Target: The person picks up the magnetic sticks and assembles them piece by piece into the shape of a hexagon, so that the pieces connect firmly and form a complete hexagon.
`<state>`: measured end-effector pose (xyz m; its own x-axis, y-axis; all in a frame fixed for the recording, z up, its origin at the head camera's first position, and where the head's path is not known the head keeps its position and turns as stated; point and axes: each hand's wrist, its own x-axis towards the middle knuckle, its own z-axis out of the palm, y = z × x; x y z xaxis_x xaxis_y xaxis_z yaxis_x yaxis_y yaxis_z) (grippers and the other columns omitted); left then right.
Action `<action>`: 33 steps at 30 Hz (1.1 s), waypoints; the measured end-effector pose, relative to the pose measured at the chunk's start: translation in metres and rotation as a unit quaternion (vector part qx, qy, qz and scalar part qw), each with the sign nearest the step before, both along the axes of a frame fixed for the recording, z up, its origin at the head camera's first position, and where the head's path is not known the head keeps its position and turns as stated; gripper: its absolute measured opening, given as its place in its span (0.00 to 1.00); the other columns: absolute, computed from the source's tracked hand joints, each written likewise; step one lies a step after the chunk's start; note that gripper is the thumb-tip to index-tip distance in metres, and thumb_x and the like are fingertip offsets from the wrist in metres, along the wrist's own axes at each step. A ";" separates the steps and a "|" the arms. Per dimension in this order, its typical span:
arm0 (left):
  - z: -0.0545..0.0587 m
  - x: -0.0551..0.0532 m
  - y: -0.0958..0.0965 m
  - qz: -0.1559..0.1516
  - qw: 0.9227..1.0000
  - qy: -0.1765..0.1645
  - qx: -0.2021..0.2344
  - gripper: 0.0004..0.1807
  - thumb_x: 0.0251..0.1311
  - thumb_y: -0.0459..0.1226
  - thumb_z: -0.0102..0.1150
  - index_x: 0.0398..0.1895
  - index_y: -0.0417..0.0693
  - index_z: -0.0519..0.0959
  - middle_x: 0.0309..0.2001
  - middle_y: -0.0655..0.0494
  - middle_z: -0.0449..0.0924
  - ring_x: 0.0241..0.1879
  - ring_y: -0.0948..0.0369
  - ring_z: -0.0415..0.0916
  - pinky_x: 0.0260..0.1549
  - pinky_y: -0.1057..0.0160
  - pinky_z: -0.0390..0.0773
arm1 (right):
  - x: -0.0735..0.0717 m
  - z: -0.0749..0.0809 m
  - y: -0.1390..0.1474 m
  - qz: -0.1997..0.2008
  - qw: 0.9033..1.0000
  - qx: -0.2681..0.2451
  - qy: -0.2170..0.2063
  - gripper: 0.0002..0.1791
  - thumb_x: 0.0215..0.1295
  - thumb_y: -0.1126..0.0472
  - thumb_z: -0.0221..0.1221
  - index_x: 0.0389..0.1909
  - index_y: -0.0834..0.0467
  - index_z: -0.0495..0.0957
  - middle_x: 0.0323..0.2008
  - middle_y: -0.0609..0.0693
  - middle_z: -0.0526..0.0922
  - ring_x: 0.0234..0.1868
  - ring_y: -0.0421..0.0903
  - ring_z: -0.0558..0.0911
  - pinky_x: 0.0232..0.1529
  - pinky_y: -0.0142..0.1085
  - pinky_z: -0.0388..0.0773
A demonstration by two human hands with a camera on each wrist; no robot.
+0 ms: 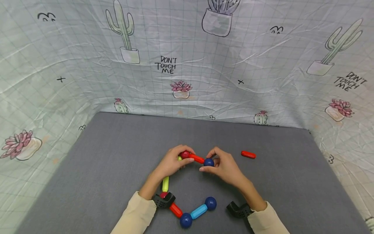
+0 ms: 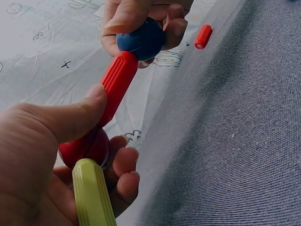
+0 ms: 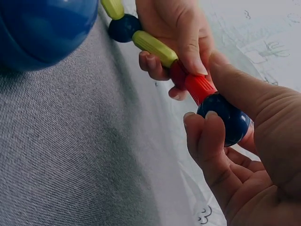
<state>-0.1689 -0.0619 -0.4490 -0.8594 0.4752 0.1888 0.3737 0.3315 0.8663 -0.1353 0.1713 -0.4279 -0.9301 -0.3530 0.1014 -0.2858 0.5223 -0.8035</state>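
Observation:
My left hand [image 1: 172, 161] holds a red ball [image 1: 185, 154], its thumb against the red rod [image 1: 197, 158] that joins it. At the rod's other end, my right hand [image 1: 227, 166] pinches a dark blue ball [image 1: 208, 162] between thumb and fingers. A yellow-green rod [image 2: 94, 193] leads from the red ball under my left palm. In the right wrist view it meets another dark blue ball [image 3: 124, 28], which the left hand hides in the head view.
The chain runs on toward me through a second yellow-green rod [image 1: 165, 184], a red ball partly behind the left wrist camera, a red rod [image 1: 176, 210], a blue ball [image 1: 186, 220], a light blue rod [image 1: 199, 212] and an end blue ball [image 1: 210, 203]. A loose red rod [image 1: 248, 154] lies right.

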 end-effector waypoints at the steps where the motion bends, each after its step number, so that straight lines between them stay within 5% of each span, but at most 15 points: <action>1: 0.000 0.000 0.000 -0.001 1.000 0.009 -0.004 0.11 0.60 0.41 0.64 0.45 0.53 0.81 0.36 0.59 0.75 0.24 0.63 0.72 0.25 0.63 0.75 | 0.000 0.000 -0.001 0.000 1.000 -0.007 -0.007 0.25 0.48 0.48 0.72 0.40 0.54 0.71 0.20 0.44 0.78 0.17 0.42 0.78 0.18 0.33 0.74; 6: -0.001 -0.001 0.000 0.000 0.999 0.045 -0.026 0.13 0.60 0.42 0.64 0.48 0.57 0.82 0.37 0.64 0.75 0.32 0.63 0.68 0.32 0.62 0.69 | 0.000 -0.002 -0.003 -0.002 0.999 -0.033 -0.033 0.24 0.50 0.49 0.71 0.41 0.56 0.71 0.21 0.47 0.80 0.19 0.45 0.81 0.21 0.38 0.78; 16: -0.004 -0.001 0.002 0.017 0.999 0.043 -0.025 0.10 0.60 0.42 0.63 0.44 0.58 0.83 0.34 0.65 0.73 0.30 0.62 0.67 0.31 0.63 0.67 | -0.001 -0.004 -0.006 -0.011 0.996 -0.071 -0.051 0.21 0.52 0.55 0.71 0.40 0.56 0.70 0.34 0.54 0.72 0.21 0.45 0.82 0.24 0.42 0.80; 27: -0.005 -0.001 0.001 0.018 0.998 0.051 -0.016 0.09 0.58 0.42 0.65 0.42 0.58 0.83 0.33 0.65 0.74 0.30 0.63 0.67 0.31 0.62 0.67 | -0.004 -0.002 0.004 0.019 0.999 0.005 0.032 0.20 0.61 0.50 0.64 0.48 0.59 0.74 0.34 0.47 0.77 0.24 0.40 0.79 0.23 0.34 0.77; 33: -0.007 -0.002 0.001 0.017 0.998 0.053 -0.021 0.09 0.57 0.42 0.65 0.42 0.58 0.83 0.33 0.65 0.74 0.31 0.63 0.68 0.32 0.62 0.67 | -0.008 0.004 0.027 -0.030 0.998 0.030 0.047 0.19 0.64 0.50 0.62 0.48 0.59 0.77 0.37 0.46 0.80 0.31 0.43 0.81 0.27 0.34 0.77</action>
<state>-0.1708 -0.0607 -0.4557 -0.8508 0.4560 0.2611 0.4513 0.3797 0.8076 -0.1429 0.1983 -0.4234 -0.9374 -0.3043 0.1696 -0.3247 0.5872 -0.7414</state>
